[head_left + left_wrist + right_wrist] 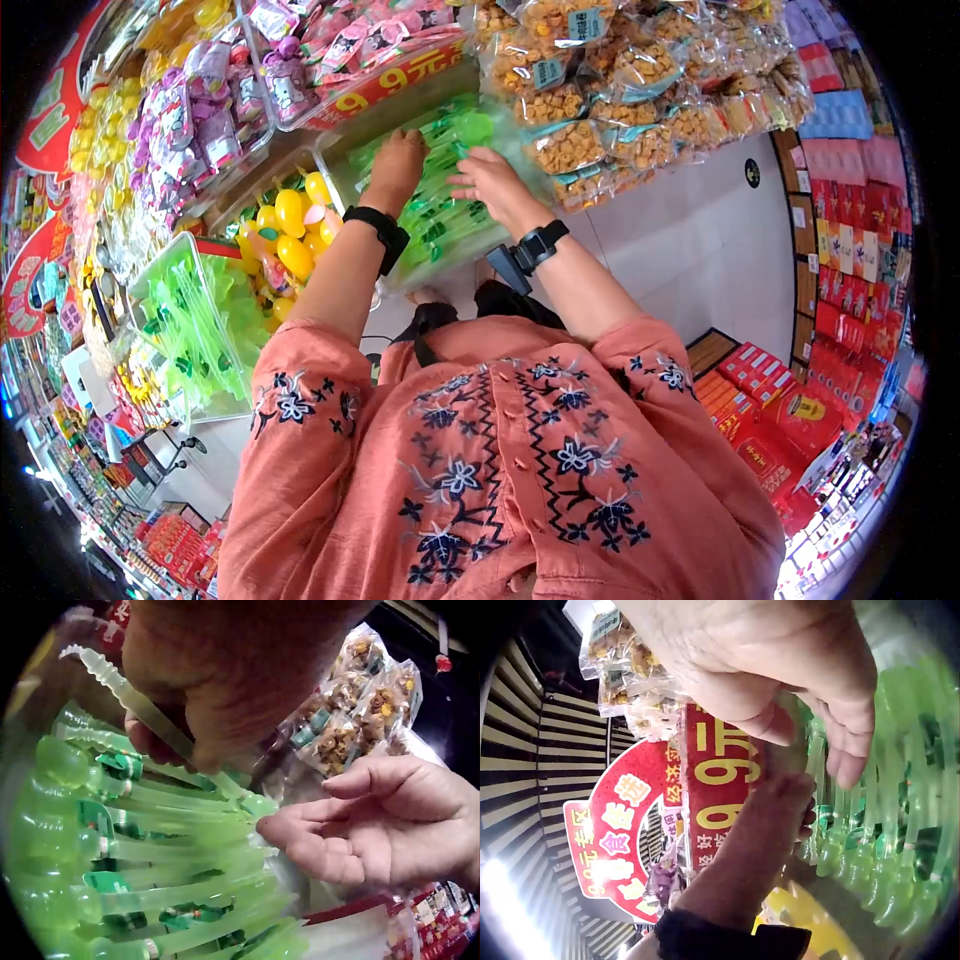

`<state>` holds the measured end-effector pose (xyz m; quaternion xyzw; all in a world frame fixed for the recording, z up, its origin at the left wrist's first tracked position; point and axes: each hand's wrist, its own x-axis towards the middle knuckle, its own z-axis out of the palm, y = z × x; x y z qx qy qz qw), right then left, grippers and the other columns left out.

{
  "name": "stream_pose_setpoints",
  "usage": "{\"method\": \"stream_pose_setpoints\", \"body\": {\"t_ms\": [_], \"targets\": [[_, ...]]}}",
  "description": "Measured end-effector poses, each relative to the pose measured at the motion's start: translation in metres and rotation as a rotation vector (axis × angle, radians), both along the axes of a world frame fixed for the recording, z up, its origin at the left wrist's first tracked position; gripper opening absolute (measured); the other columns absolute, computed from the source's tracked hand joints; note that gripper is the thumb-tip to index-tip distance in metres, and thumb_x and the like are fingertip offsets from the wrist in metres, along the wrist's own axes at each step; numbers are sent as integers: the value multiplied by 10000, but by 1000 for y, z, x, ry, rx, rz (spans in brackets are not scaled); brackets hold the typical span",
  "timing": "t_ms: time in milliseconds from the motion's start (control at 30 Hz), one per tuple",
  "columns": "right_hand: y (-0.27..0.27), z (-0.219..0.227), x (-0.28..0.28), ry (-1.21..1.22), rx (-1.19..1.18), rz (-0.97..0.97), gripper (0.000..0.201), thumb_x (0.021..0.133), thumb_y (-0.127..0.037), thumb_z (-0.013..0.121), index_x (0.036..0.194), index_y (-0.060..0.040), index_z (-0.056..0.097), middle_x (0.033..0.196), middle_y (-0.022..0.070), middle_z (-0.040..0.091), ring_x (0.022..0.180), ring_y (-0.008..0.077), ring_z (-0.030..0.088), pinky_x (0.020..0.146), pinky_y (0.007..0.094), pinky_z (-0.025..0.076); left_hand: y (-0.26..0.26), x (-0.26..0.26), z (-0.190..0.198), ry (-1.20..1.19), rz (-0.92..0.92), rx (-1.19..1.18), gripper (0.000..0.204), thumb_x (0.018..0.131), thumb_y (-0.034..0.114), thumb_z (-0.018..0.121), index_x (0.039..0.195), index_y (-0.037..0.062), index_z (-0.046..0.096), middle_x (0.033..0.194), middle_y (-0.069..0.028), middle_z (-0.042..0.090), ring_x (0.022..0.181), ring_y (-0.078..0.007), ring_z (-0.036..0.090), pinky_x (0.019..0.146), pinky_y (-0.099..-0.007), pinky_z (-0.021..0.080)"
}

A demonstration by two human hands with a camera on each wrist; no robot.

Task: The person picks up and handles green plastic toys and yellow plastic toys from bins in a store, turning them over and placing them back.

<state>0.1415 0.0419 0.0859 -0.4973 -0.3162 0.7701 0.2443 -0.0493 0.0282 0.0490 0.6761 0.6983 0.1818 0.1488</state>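
Slim translucent green tubes (435,222) with green labels lie side by side in a clear bin (328,178). Over them, my left hand (398,165) has its fingers curled round one pale green tube (111,678), whose ribbed tip sticks out to the left in the left wrist view. My right hand (497,183) hovers across from it, palm turned inward and fingers loosely bent, holding nothing. In the left wrist view its fingertips (276,829) are right by the tubes' near ends. The left hand's own fingertips are partly hidden behind its palm.
Bagged brown snacks (640,80) are heaped at the right of the bin. Yellow fruit-shaped containers (292,225) and a second bin of green tubes (195,320) stand at the left. A red price sign (390,85) edges the upper bins. Red boxes (770,420) fill the right.
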Motion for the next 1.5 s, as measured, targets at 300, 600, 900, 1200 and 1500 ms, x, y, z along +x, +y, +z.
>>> {"method": "stream_pose_setpoints", "body": {"t_ms": [300,600,900,1200,1500], "targets": [[14,-19,-8,-10,43,5,678,932,-159,527,1490,65,214,1383,222,448,1167,359,577,863,432,556,-1,2,-30,-30,69,85,163,897,200,642,990,74,597,967,-195,607,902,-409,606,777,-508,505],[20,-28,-9,15,56,23,626,952,-185,545,1465,39,264,1322,185,458,1219,385,546,896,440,534,-6,7,-11,316,101,5,156,905,240,619,1015,129,623,1005,-101,613,987,-319,594,800,-459,491],[19,-27,-8,-36,76,1,571,956,-180,551,1431,39,323,1292,177,494,1139,353,598,835,419,551,11,12,1,335,184,56,235,887,210,615,1106,127,591,1066,-97,611,1058,-305,582,842,-460,472],[19,-8,-7,39,43,-42,507,987,-186,516,1396,63,350,1290,208,510,1037,311,648,741,368,577,24,1,-12,365,85,-35,324,927,205,554,1223,73,545,1054,-179,642,988,-386,625,840,-515,475],[30,-15,-27,268,-32,-243,494,1009,-193,533,1390,52,337,1329,211,495,1098,342,618,825,413,575,9,1,12,130,64,48,253,979,218,506,1209,120,547,1072,-164,635,888,-381,669,694,-479,556]]}}
